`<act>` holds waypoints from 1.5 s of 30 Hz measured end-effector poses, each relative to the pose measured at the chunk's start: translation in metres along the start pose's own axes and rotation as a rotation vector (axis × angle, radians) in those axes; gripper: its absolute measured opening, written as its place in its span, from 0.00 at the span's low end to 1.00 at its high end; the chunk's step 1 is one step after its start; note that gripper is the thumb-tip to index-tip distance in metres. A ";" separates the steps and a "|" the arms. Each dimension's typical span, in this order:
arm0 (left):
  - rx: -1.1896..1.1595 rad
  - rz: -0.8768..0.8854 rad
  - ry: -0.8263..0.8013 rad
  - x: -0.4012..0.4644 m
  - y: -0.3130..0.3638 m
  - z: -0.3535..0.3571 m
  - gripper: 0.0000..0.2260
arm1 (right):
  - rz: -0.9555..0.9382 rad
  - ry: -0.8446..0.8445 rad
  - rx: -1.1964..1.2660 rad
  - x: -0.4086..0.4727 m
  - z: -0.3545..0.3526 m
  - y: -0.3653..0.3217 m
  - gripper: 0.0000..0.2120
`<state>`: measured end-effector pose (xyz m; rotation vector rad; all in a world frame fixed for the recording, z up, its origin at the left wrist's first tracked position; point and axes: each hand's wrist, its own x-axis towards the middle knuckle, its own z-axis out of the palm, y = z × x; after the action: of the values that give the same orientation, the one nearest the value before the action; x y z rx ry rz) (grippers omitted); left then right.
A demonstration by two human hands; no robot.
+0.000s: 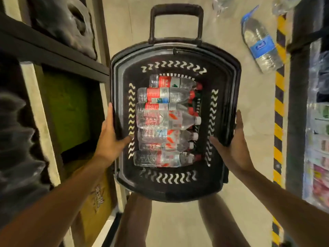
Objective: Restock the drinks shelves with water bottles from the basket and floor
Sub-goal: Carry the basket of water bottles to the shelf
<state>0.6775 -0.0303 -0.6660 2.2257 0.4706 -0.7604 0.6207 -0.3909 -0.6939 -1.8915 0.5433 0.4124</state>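
A black plastic basket [175, 186] with a pull handle is held in front of me above the floor. Several clear water bottles [165, 120] with red and white labels lie side by side inside it. My left hand [112, 139] grips the basket's left rim, thumb inside. My right hand [233, 147] grips the right rim the same way. A large blue-labelled water bottle [260, 45] lies on the floor at the upper right, and more clear bottles [220, 4] lie beyond it at the top edge.
A dark shelf unit [53, 49] with grey and green goods runs along the left. The drinks shelves [318, 122] stand at the right behind a yellow-black striped floor strip [278, 111]. My legs show below the basket.
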 end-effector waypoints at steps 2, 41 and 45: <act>-0.038 0.027 0.020 0.012 -0.009 0.005 0.54 | -0.008 0.049 -0.004 0.005 0.011 0.008 0.47; 0.016 -0.157 0.012 0.018 0.025 -0.025 0.60 | 0.130 -0.013 -0.605 0.036 -0.026 -0.072 0.58; 0.025 -0.195 -0.005 -0.009 0.044 -0.054 0.60 | 0.176 -0.055 -0.593 0.020 -0.043 -0.121 0.59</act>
<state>0.7144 -0.0212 -0.6067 2.2226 0.6869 -0.8758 0.7049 -0.3955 -0.5956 -2.3946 0.5958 0.8067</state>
